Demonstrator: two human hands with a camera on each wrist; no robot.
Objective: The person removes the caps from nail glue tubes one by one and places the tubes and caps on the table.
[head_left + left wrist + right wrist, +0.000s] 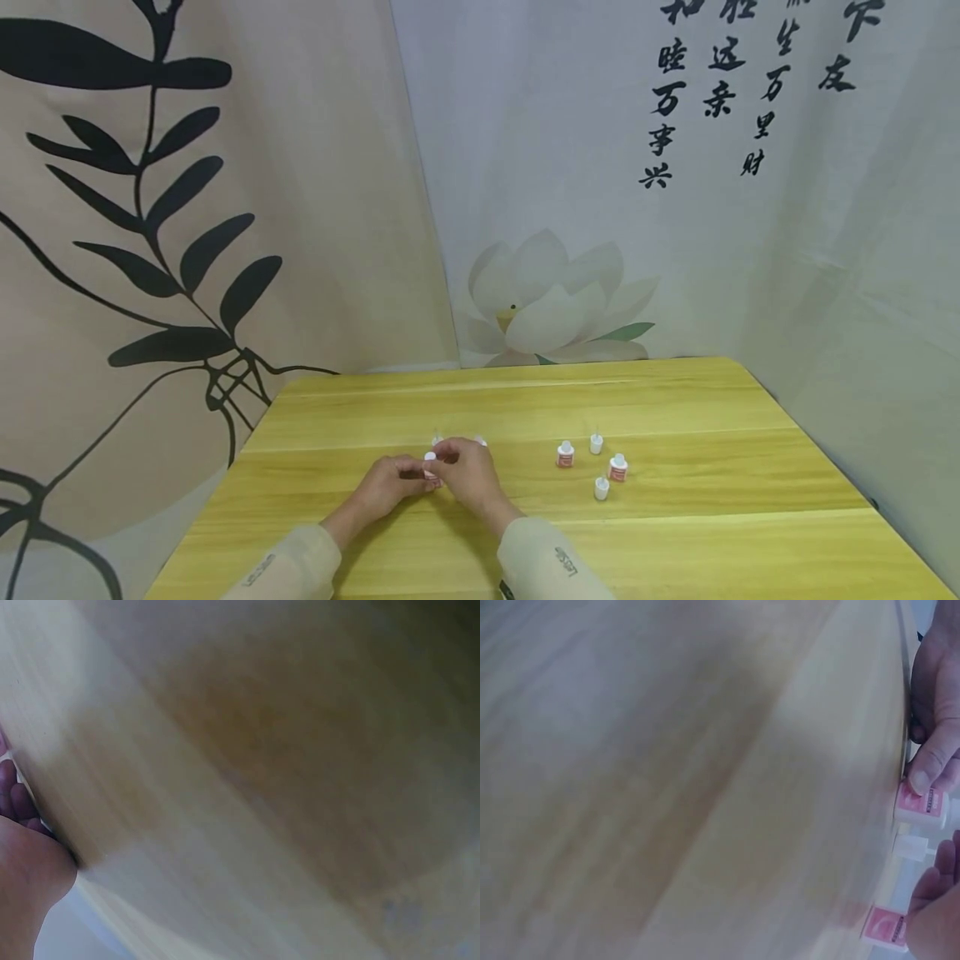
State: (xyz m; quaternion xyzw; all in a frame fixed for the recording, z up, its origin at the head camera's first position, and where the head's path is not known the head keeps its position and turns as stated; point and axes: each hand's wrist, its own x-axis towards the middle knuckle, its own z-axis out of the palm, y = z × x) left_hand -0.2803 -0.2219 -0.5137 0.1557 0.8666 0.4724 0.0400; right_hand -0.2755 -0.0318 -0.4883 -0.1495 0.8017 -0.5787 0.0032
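Note:
A small white bottle with a pink label (432, 478) is held upright just above or on the table in front of me. My left hand (390, 490) grips its lower part; the right wrist view shows the left thumb (924, 774) pressed on the label. Curled fingers of my right hand (472, 477) meet the bottle near its white top, their tips partly hidden. Behind the hands are a white cap with a thin stem (911, 847) and a second pink-labelled bottle (886, 928), partly covered by the right hand. The left wrist view catches only part of the left hand (30, 851).
On the right of the wooden table (720, 550) stand two more pink-labelled bottles, one at the left (565, 455) and one nearer (618, 469). Beside them are two white caps, a far one (596, 443) and a near one (602, 488). A printed curtain (360, 208) hangs behind the table.

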